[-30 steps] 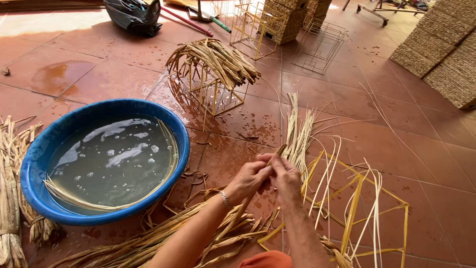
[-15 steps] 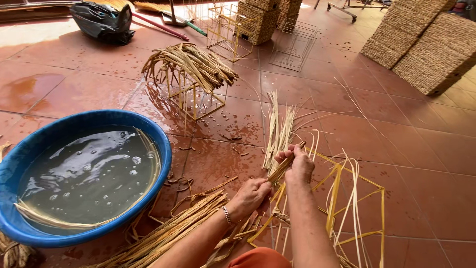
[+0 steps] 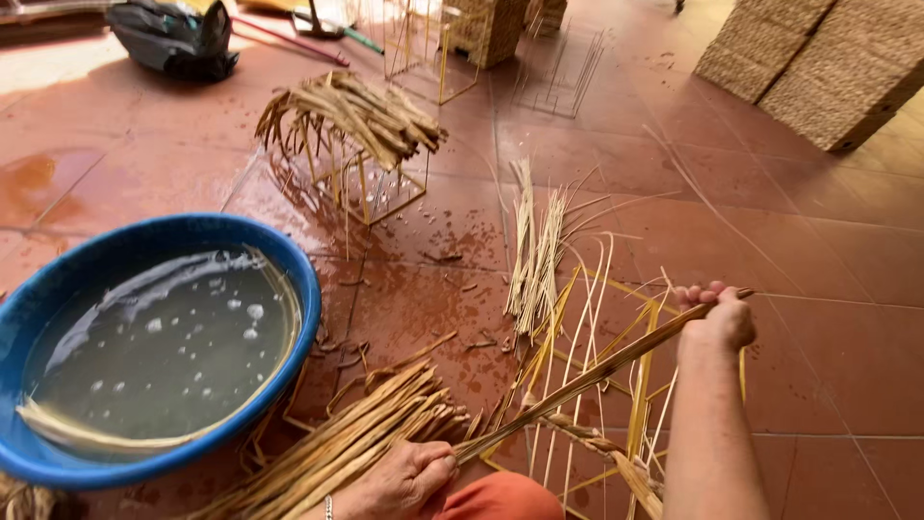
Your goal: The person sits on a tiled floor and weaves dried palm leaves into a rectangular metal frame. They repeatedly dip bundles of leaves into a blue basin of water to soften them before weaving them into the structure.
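My right hand (image 3: pixel 717 316) grips the far end of a long straw strand (image 3: pixel 587 377) and holds it stretched taut. My left hand (image 3: pixel 404 478), low near my knee, pinches the strand's near end beside a bundle of wet reeds (image 3: pixel 346 438) on the floor. Under the strand lies a yellow wire frame (image 3: pixel 640 385) with pale straw strips laid across it. A loose sheaf of straw (image 3: pixel 534 255) lies just beyond the frame.
A blue basin (image 3: pixel 154 351) of water with soaking strands sits at the left. A wire frame draped with reeds (image 3: pixel 351 125) stands behind it. Woven panels (image 3: pixel 818 58) lean at the far right, a dark bag (image 3: pixel 173 39) at the far left. The tile floor is wet.
My hands were together over the frame, then drew apart. The right hand has pulled the strand out to the right, the left hand has dropped toward my knee. The camera moved closer.
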